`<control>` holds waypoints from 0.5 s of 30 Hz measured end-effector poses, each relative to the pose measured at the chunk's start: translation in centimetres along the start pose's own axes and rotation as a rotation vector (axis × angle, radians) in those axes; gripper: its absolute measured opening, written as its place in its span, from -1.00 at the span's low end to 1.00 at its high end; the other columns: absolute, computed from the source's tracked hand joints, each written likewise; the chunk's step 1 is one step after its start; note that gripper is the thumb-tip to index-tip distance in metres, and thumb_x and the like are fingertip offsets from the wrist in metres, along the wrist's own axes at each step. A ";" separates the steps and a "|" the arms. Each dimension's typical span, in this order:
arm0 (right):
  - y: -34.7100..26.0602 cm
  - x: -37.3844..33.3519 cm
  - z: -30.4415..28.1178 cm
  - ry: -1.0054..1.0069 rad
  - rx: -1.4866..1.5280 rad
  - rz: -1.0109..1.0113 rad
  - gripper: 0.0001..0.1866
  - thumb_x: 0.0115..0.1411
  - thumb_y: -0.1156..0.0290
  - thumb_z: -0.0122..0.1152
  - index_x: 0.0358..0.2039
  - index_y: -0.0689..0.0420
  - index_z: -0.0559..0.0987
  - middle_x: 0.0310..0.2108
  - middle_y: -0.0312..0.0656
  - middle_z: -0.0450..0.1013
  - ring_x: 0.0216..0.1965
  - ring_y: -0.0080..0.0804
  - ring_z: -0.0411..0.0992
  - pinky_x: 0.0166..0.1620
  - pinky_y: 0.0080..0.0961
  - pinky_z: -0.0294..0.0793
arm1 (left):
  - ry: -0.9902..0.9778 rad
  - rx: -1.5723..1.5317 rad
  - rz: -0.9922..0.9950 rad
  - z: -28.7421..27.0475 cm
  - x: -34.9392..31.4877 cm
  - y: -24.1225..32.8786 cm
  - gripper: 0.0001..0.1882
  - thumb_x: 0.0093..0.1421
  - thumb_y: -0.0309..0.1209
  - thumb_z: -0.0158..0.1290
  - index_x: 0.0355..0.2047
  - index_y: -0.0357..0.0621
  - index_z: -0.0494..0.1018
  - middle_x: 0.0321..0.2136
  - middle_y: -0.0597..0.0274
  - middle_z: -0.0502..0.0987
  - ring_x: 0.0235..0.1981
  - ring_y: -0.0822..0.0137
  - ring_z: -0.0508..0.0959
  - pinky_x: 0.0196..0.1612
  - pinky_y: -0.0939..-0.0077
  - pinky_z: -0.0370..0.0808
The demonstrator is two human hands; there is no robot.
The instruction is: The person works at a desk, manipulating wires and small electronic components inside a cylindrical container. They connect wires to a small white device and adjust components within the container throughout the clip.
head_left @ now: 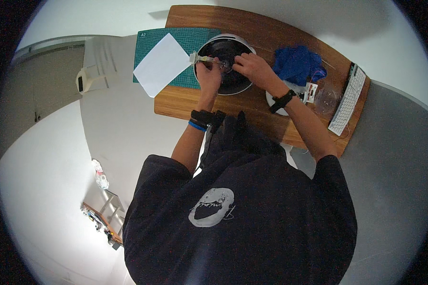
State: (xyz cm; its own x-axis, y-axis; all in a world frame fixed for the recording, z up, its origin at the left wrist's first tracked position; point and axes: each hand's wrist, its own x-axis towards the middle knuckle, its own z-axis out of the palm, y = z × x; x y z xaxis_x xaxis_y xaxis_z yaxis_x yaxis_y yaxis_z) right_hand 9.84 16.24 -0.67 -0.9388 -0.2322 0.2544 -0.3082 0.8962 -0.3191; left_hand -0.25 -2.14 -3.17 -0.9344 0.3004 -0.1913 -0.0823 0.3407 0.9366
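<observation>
Both hands are over a round black vessel (234, 87) with a white outer wall, standing on the wooden desk. At its left side, my left hand (209, 78) is closed, its fingers pinching a slim clear-and-yellowish item (203, 58) with a white block-like end that juts out past the rim. Its exact kind is too small to tell. My right hand (253, 68) comes in from the right with fingers bent and pressed together above the vessel's interior; whatever is in them is hidden. Small shiny detail shows between the two hands.
A green cutting mat (147, 42) with a white paper sheet (161, 65) lies left of the vessel. On the right are a blue cloth (297, 64), a white round object (281, 110) partly under my right wrist, a clear plastic piece (326, 100) and a white keyboard (348, 102) along the desk edge.
</observation>
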 end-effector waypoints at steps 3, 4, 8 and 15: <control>-0.2 0.5 -0.2 -0.066 -0.040 -0.026 -0.72 0.15 0.49 0.17 -0.09 0.04 0.57 -0.02 -0.17 0.46 -0.05 -0.19 0.48 -0.08 -0.33 0.63 | 0.023 0.077 0.044 -0.2 -0.1 0.3 -0.63 0.31 -0.33 0.22 -0.07 -0.37 0.40 -0.24 0.01 0.59 -0.26 0.17 0.63 -0.17 0.27 0.55; -0.3 0.4 -0.1 -0.058 -0.047 -0.028 -0.70 0.13 0.51 0.20 -0.09 0.03 0.56 -0.03 -0.19 0.44 -0.07 -0.20 0.47 -0.10 -0.35 0.64 | 0.042 0.138 0.075 -0.2 -0.3 1.3 -0.64 0.29 -0.32 0.24 -0.09 -0.36 0.42 -0.26 0.01 0.60 -0.27 0.16 0.64 -0.18 0.26 0.55; -1.0 0.9 0.0 -0.116 -0.093 -0.041 -0.65 0.13 0.53 0.24 -0.06 -0.05 0.52 -0.03 -0.22 0.40 -0.08 -0.21 0.45 -0.20 -0.40 0.70 | 0.024 0.265 0.041 -0.5 -0.5 3.4 -0.64 0.22 -0.28 0.29 -0.18 -0.32 0.48 -0.35 0.01 0.66 -0.32 0.08 0.68 -0.21 0.22 0.56; -2.5 1.4 -0.7 -0.124 -0.075 -0.031 -0.66 0.17 0.52 0.20 -0.04 -0.05 0.50 -0.02 -0.20 0.39 -0.08 -0.18 0.45 -0.26 -0.42 0.71 | 0.061 0.354 0.112 -1.4 -1.4 4.8 -0.66 0.17 -0.29 0.32 -0.24 -0.31 0.51 -0.35 0.01 0.68 -0.31 0.07 0.70 -0.22 0.23 0.60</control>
State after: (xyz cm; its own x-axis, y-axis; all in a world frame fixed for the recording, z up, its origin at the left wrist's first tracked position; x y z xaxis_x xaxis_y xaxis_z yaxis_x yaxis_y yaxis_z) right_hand 9.44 13.93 1.08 -0.9422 -0.3011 0.1473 -0.3295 0.9124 -0.2429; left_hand 0.18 -2.21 2.01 -0.9507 0.3032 -0.0658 0.1363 0.5987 0.7893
